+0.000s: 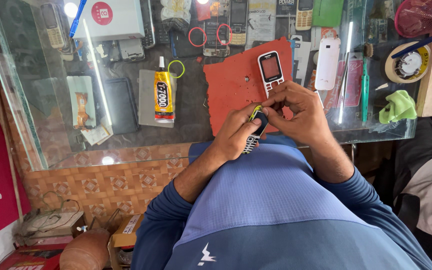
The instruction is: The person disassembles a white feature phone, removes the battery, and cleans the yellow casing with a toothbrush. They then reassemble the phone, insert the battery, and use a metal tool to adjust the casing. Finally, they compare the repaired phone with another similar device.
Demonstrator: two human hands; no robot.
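We held a phone (255, 131) in both hands (236, 134), just over the mat's (228, 92) near edge. A phone cover (270, 71) lay on the mat. The glue tube (164, 95) lay left of it.

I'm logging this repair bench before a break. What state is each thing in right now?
Dark phone: held in both hands, left hand under it, right hand at its top end.
White phone front: lying flat on the red mat, untouched.
Glue tube: lying on the glass, cap on.
Tape roll: lying flat.
Green cloth: crumpled.
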